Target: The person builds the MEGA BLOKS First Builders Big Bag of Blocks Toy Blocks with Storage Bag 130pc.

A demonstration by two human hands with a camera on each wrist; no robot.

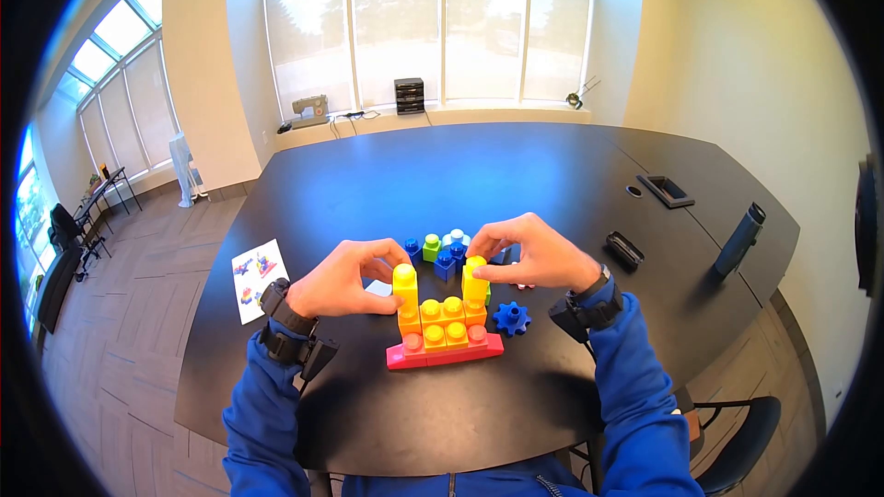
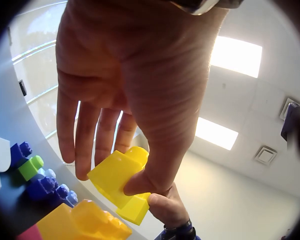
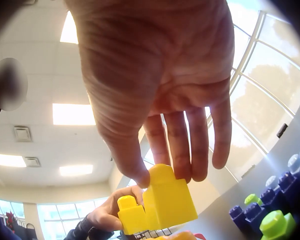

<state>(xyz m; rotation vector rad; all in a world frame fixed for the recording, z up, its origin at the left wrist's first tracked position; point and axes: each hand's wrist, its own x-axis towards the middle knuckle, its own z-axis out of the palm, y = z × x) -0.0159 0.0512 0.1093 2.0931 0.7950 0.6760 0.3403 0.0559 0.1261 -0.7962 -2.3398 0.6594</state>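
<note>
A toy-block structure stands on the table in front of me. Its base is a long red block piece (image 1: 446, 354) with slanted ends, topped by rows of orange-yellow blocks (image 1: 442, 311). Two taller yellow blocks rise at its sides. My left hand (image 1: 339, 278) pinches the left yellow block (image 1: 405, 283) between thumb and fingers. The right yellow block (image 1: 475, 285) is pinched the same way by my right hand (image 1: 532, 258). In the right wrist view, thumb and fingertips meet the top of that yellow block (image 3: 172, 205).
Behind the structure are several blue blocks (image 1: 445, 264), a green block (image 1: 431, 247) and a light blue one. A blue gear-shaped piece (image 1: 512, 318) lies to its right. Farther out are a picture sheet (image 1: 261, 281), a black case (image 1: 625, 248) and a dark bottle (image 1: 739, 239).
</note>
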